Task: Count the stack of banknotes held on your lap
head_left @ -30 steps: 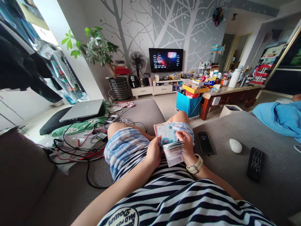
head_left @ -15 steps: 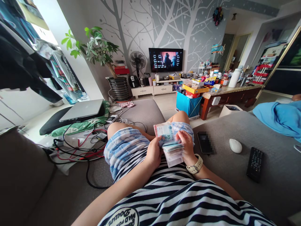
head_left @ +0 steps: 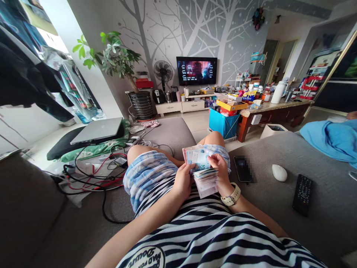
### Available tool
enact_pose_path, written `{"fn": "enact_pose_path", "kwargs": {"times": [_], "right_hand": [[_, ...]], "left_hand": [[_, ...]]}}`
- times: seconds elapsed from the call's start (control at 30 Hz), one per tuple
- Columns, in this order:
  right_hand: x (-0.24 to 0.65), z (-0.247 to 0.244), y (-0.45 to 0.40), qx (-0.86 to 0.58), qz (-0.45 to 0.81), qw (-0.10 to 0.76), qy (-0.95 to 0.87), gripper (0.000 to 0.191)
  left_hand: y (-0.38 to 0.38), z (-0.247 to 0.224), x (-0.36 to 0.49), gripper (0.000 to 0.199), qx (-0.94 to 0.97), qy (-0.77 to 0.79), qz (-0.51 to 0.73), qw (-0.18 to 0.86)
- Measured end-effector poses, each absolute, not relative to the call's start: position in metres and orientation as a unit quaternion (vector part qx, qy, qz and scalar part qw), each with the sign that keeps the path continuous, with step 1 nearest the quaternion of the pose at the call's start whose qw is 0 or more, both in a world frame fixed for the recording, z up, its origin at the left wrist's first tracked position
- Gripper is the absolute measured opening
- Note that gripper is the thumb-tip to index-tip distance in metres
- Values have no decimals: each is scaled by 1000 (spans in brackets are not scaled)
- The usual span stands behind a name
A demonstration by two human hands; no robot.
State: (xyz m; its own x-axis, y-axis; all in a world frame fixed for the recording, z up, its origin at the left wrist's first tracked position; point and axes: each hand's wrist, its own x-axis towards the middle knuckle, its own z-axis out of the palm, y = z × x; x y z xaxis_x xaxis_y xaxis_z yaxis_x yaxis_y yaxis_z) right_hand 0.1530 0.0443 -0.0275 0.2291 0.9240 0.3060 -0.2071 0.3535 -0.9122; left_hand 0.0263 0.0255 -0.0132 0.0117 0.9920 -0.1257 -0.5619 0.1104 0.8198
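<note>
Blue banknotes (head_left: 198, 156) are being gripped between both hands, left of the phone (head_left: 241, 168), their long axis running roughly crosswise. The left hand (head_left: 183, 181) is pinching one end; the right hand (head_left: 222, 170), nearer the phone, is holding the other. A white mouse (head_left: 279, 173) is lying right of the phone.

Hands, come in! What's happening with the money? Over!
Left hand and right hand gripping banknotes. Blue note between them. Phone on sofa, off to the right, clear of both hands.

Two bare hands (head_left: 182, 182); paper banknotes (head_left: 205, 176) overlapping too closely to count; one white oval mouse (head_left: 279, 173) and one black oblong remote control (head_left: 302, 195) at three o'clock.
</note>
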Motion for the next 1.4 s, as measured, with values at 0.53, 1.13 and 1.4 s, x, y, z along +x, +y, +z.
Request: {"fn": "enact_pose_path", "kwargs": {"times": [0.53, 1.13, 1.4], "right_hand": [[153, -26, 40, -392, 410, 679, -466, 29], [153, -25, 40, -391, 404, 684, -465, 26], [152, -25, 40, -379, 409, 693, -457, 25]], "left_hand": [[31, -19, 27, 21, 246, 392, 611, 642], [30, -17, 27, 21, 250, 381, 611, 647], [29, -14, 28, 23, 252, 383, 606, 650]]}}
